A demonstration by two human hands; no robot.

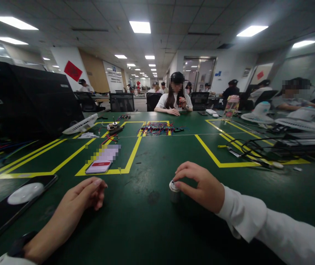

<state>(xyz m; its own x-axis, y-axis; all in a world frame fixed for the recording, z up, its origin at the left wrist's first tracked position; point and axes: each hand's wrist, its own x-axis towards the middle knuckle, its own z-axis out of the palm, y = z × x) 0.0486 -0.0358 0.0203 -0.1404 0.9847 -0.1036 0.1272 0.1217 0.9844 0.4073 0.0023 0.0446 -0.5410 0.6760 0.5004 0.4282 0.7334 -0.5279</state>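
Note:
Near the middle of the green table stands a small grey cylinder [174, 194] with a pale, ring-like top, upright. My right hand [197, 186] has its thumb and index finger pinched at that top, over a small dark spot too tiny to name. To the left, my left hand [87, 195] hovers just above the tabletop, its fingers loosely curled in and the thumb against the index finger. Nothing shows in it. A phone [99, 166] with a lit screen lies beyond my left hand.
A dark phone [47, 181] with a white oval case [26, 193] on it lies at left. A black computer case [30, 99] rises behind. Tangled red and blue wires [159, 128] lie mid-table. Black cables [252, 147] are at right. A person [174, 95] sits opposite.

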